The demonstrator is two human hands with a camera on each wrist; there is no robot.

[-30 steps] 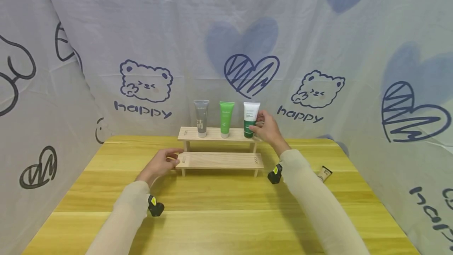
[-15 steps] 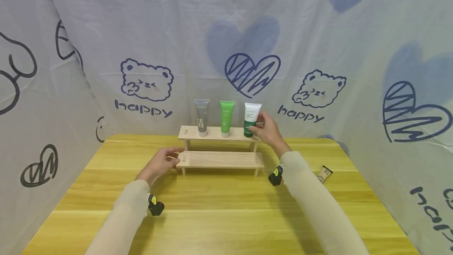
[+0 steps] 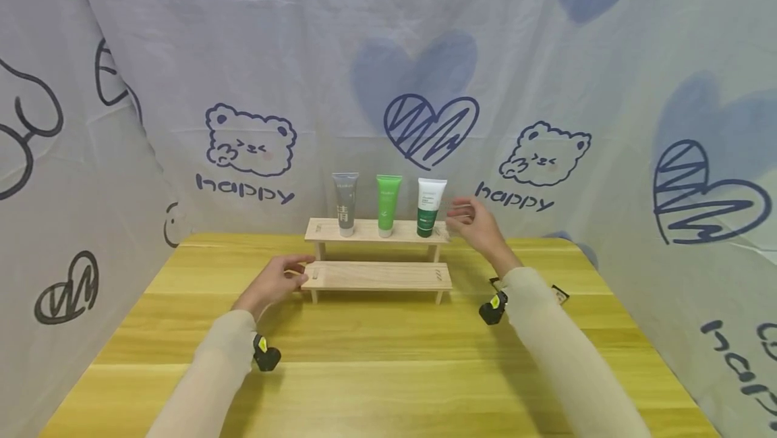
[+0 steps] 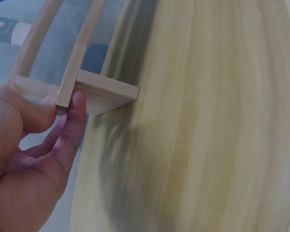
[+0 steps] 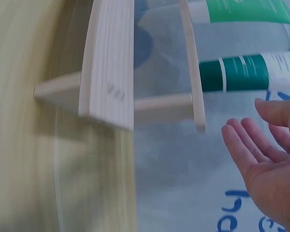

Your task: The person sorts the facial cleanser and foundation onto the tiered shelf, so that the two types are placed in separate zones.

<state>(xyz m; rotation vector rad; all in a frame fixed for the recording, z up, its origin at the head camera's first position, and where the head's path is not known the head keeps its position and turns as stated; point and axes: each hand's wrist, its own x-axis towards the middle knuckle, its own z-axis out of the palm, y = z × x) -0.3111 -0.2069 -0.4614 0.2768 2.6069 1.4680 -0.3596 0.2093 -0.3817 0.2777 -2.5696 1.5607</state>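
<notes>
Right hand (image 3: 479, 227), fingers loose, has left the white-and-green squeeze tube (image 3: 427, 208); it stands atop the wooden riser (image 3: 376, 276); left hand (image 3: 274, 283) pinches the riser; tube likely light, soft; grip near cap (image 5: 211, 76).

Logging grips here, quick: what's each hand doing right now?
Left hand: closed, pinching the lower wooden shelf at its end.
Right hand: open, holding nothing, beside the white-and-green tube.

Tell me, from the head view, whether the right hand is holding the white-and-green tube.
No, the right hand is beside the white-and-green tube, with a visible gap between them.
</notes>
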